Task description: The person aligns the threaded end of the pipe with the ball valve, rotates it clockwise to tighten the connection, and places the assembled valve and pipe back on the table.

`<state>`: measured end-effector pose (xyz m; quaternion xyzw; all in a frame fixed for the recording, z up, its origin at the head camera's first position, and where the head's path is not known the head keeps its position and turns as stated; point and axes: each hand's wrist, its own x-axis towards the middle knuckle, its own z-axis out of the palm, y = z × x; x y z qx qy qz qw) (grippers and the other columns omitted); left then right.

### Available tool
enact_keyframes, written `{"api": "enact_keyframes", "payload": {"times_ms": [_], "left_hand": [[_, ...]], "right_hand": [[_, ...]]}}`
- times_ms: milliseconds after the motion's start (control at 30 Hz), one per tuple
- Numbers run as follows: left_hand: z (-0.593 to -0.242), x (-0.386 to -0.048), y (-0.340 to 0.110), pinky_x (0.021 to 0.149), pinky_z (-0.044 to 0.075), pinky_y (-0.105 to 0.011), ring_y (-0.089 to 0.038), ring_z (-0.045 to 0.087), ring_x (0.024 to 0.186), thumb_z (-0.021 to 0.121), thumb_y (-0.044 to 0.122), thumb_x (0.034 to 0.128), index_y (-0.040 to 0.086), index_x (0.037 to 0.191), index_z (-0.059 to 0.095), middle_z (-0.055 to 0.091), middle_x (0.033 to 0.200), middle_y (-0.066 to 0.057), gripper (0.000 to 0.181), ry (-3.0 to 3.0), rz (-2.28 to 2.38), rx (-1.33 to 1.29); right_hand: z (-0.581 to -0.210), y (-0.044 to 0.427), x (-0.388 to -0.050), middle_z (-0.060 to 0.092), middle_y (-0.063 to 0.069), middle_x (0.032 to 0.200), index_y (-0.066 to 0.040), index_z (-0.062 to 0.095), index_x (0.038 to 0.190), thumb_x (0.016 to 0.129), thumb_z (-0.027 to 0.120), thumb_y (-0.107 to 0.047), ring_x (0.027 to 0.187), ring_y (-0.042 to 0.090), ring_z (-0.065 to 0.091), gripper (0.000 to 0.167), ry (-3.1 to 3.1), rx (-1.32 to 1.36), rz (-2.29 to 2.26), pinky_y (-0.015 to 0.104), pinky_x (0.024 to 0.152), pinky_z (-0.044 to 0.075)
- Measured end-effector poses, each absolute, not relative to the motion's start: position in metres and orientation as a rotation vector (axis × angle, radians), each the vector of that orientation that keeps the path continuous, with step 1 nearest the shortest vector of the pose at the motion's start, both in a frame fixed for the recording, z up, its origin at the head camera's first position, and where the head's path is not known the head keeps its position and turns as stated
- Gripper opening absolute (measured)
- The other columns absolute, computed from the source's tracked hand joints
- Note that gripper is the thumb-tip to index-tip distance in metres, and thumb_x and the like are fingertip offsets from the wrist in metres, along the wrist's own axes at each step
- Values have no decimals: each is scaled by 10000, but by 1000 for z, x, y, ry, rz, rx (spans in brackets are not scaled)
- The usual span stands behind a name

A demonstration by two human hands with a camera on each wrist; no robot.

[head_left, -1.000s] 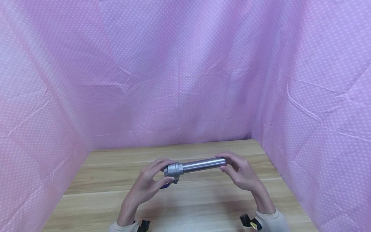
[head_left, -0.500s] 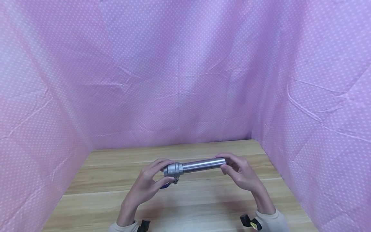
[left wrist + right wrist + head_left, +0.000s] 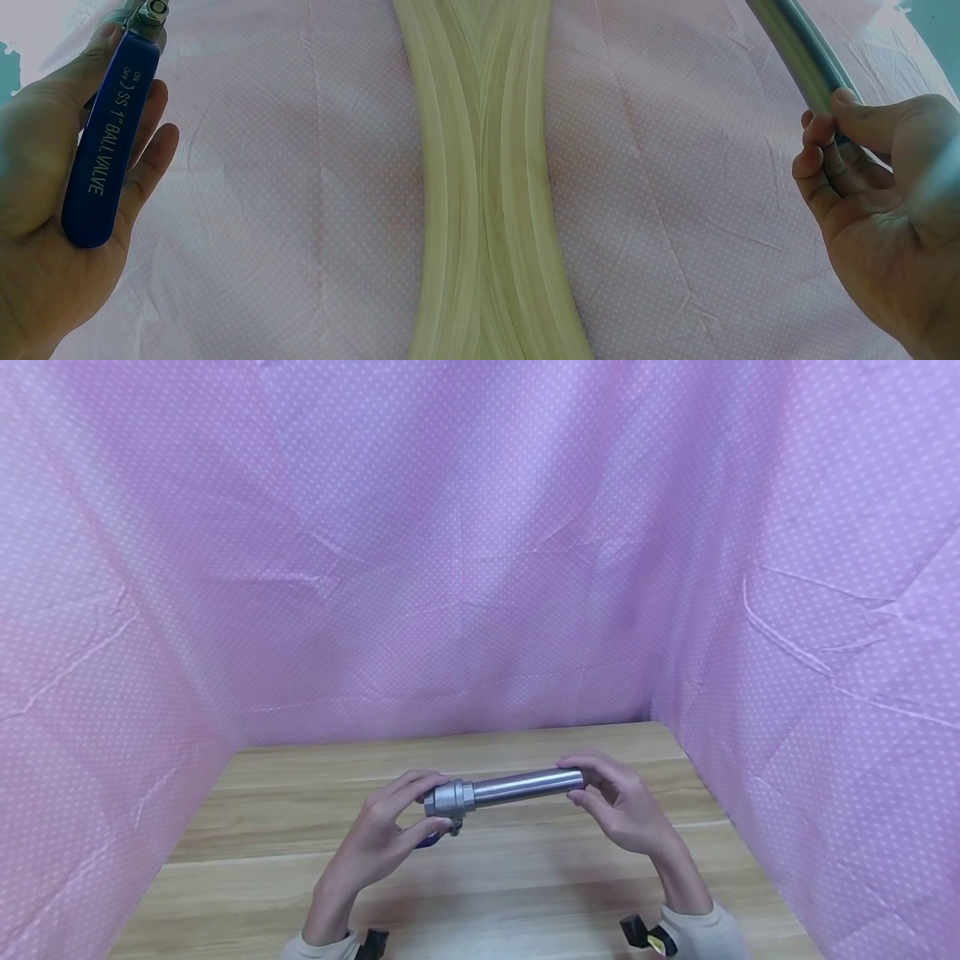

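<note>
A silver ball valve (image 3: 450,798) joins end to end with a shiny metal pipe (image 3: 525,787), both held above the table. My left hand (image 3: 378,835) grips the valve body between thumb and fingers. The valve's blue lever (image 3: 109,150), lettered "SS 1" BALL VALVE", lies along that palm in the left wrist view. At the pipe's free end, my right hand (image 3: 626,806) pinches the tube between thumb and fingertips. The right wrist view shows the pipe (image 3: 802,52) running up and away from the fingers. How deep the pipe sits in the valve is hidden.
A wood-grain table (image 3: 487,893) lies under both hands. Pink dotted cloth (image 3: 450,568) hangs at the back and on both sides, close to the table's edges. Black wrist mounts (image 3: 637,931) sit by the pale sleeves.
The right thumb shifts slightly along the pipe's end and back. The valve, the pipe and the left hand stay practically where they were.
</note>
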<state>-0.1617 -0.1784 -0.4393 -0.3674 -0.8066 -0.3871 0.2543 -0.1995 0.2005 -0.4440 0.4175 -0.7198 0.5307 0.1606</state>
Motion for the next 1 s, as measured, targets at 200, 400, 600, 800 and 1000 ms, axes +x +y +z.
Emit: {"api": "enact_keyframes", "payload": {"times_ms": [200, 400, 600, 800, 1000], "left_hand": [[-439, -161, -178, 1015, 686, -303, -233, 797, 1133, 957, -16, 848, 88, 1433, 733, 796, 1337, -93, 635, -2204, -1062, -995], [-438, -161, -177, 1024, 686, -308, -237, 798, 1138, 959, -18, 842, 66, 1419, 739, 797, 1339, -97, 624, -2204, -1067, -988], [-438, -161, -177, 1014, 688, -306, -234, 799, 1129, 964, -19, 834, 57, 1412, 741, 799, 1334, -93, 624, -2198, -1058, -987], [-438, -160, -177, 1012, 691, -313, -233, 800, 1133, 962, -15, 840, 53, 1404, 743, 799, 1341, -92, 609, -2211, -1062, -980], [-439, -159, -177, 1019, 693, -325, -233, 802, 1147, 959, 2, 852, 83, 1420, 741, 796, 1353, -89, 613, -2228, -1072, -968]], "right_hand": [[-444, 201, -201, 727, 112, 1125, 32, 694, 1371, 947, 705, 244, 810, 101, 632, 474, -2089, 1190, 1465, 200, 621, 570], [-443, 202, -203, 675, 33, 903, 7, 700, 1367, 986, 669, 217, 740, 42, 593, 436, -2122, 1185, 1465, 190, 566, 529], [-443, 202, -203, 648, 25, 803, -13, 701, 1367, 1017, 625, 208, 692, 16, 580, 421, -2129, 1180, 1466, 171, 536, 497], [-444, 202, -200, 675, 32, 812, 19, 693, 1372, 1032, 625, 189, 681, 9, 588, 386, -2166, 1135, 1474, 187, 522, 495], [-444, 202, -198, 713, 43, 863, 22, 695, 1382, 993, 721, 164, 694, -28, 593, 415, -2200, 1106, 1471, 199, 515, 518]]}}
